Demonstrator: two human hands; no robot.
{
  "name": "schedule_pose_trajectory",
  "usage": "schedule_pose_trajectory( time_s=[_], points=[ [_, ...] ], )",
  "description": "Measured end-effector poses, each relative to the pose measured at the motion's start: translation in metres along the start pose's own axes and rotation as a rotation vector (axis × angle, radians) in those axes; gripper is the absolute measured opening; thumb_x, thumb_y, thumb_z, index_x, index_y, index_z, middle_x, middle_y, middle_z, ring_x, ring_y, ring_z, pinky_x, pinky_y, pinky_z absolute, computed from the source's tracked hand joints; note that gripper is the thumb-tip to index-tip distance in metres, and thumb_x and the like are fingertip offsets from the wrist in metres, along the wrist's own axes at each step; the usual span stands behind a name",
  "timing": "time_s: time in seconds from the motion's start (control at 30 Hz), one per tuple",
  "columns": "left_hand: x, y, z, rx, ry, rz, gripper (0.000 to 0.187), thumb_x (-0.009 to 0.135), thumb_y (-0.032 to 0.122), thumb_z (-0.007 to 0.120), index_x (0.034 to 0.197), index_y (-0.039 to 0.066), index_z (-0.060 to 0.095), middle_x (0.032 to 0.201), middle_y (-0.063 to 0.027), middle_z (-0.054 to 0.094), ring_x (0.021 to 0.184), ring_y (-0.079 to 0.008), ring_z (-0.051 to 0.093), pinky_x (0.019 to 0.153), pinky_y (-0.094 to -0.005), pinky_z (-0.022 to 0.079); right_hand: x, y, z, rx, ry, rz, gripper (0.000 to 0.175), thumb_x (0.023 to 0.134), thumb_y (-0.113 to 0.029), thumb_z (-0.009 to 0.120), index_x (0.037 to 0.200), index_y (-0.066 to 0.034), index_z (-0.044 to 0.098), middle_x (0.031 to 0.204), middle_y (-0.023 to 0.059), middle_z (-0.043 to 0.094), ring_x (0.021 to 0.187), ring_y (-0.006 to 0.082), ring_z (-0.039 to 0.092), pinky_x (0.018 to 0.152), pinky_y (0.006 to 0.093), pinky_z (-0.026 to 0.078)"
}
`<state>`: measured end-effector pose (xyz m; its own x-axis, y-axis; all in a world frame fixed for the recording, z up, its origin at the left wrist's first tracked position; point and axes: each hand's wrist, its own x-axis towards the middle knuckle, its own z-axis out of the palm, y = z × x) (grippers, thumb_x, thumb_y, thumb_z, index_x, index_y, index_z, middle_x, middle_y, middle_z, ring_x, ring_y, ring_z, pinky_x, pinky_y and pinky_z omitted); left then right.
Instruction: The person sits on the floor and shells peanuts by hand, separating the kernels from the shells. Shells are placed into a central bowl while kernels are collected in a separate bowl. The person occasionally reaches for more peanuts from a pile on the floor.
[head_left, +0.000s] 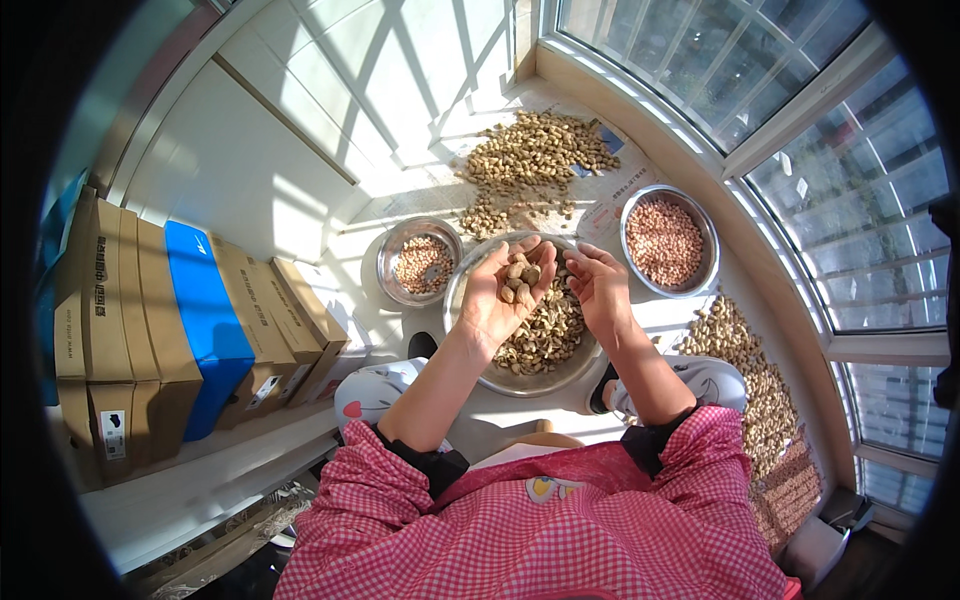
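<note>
My left hand (501, 292) is cupped palm up with several unshelled peanuts (520, 277) in it, above a large metal basin (517, 388). Peanut shells (551, 330) fill much of that basin. Close beside it on the right, my right hand (598, 281) is raised over the basin's rim with its fingers bent; whether anything is between the fingertips cannot be told. A small steel bowl (385, 259) with some shelled peanuts (421, 261) stands left of the basin. On the right, a steel bowl (714, 259) holds many pinkish shelled peanuts (664, 244).
Unshelled peanuts (536, 150) lie heaped on paper beyond the basin. More unshelled peanuts (739, 352) spread along the window wall, with reddish shelled peanuts (787, 495) nearer. Cardboard boxes (116, 300) and a blue box (206, 322) line the left side. Barred windows (847, 225) are at right.
</note>
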<state>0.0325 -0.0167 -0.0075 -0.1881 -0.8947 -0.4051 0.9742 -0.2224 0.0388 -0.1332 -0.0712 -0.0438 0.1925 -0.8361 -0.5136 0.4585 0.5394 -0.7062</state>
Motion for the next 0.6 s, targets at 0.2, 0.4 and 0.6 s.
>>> schedule_pose_trajectory(
  time_s=[0.2, 0.4, 0.6],
  points=[
    [-0.004, 0.000, 0.010, 0.054, -0.054, 0.031, 0.046, 0.103, 0.032, 0.027, 0.127, -0.003, 0.043, 0.126, -0.0232, 0.050, 0.121, -0.0322, 0.049, 0.102, -0.0441, 0.045, -0.042, -0.028, 0.043, -0.464, -0.219, -0.506, 0.018, 0.089, -0.005, 0.059, 0.104, 0.0047, 0.055, 0.087, 0.0060, 0.063, 0.079, 0.0098, 0.058, 0.072, 0.0236, 0.047],
    [-0.004, -0.001, 0.010, 0.175, -0.062, 0.073, 0.045, 0.102, 0.033, 0.027, 0.127, 0.000, 0.045, 0.128, -0.0195, 0.051, 0.124, -0.0286, 0.048, 0.103, -0.0421, 0.043, -0.060, -0.021, 0.051, -1.237, -0.309, -0.756, 0.023, 0.081, -0.012, 0.067, 0.100, -0.0007, 0.059, 0.083, 0.0114, 0.062, 0.064, 0.0163, 0.058, 0.062, 0.0295, 0.047],
    [-0.001, 0.001, 0.006, 0.276, -0.002, 0.084, 0.035, 0.102, 0.028, 0.035, 0.112, 0.001, 0.054, 0.108, -0.0123, 0.062, 0.094, -0.0196, 0.062, 0.087, -0.0360, 0.052, -0.062, -0.022, 0.052, -0.779, -0.371, -0.433, 0.022, 0.085, -0.008, 0.063, 0.103, 0.0021, 0.058, 0.095, 0.0082, 0.065, 0.081, 0.0108, 0.059, 0.074, 0.0260, 0.048]
  ],
)
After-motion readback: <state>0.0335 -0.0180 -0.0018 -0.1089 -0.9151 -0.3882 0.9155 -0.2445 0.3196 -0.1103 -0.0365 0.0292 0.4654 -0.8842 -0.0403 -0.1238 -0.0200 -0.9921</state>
